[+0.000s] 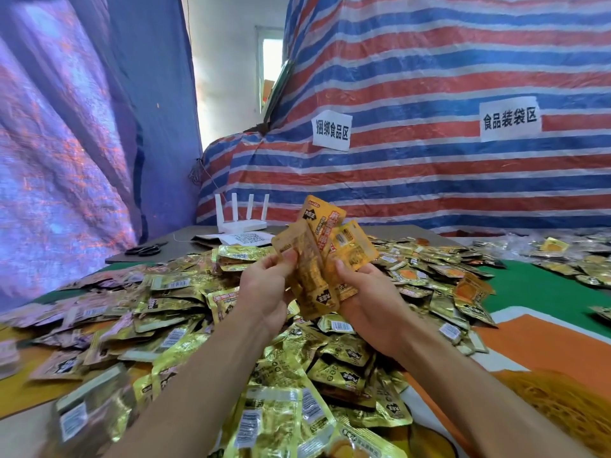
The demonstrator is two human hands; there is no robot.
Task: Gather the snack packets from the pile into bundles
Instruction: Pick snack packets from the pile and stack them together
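I am holding a small fan of snack packets point(310, 276) up above the pile point(231, 342). My left hand point(264, 285) is pinching the front one between thumb and fingers, and my right hand point(367, 292) is cupping the others from below, fingers curled round their lower edges. I am counting three faces in the fan, though they are overlapping and more may be hiding behind, so I am not swearing to the number. I am judging this as the early part of one bundle: the packets are splaying at different angles rather than sitting squared up, and nothing is binding them. Nearly everything else is lying loose. The pile is spreading across the bench point(542, 289) from just under my forearms out to both sides, and a further scatter of packets point(562, 256) is lying well apart at the far right. I am seeing no finished bundle anywhere in view. A yellowish heap point(562, 401) near my right forearm is looking like rubber bands, and I am guessing those are for closing each bundle once it is squared.
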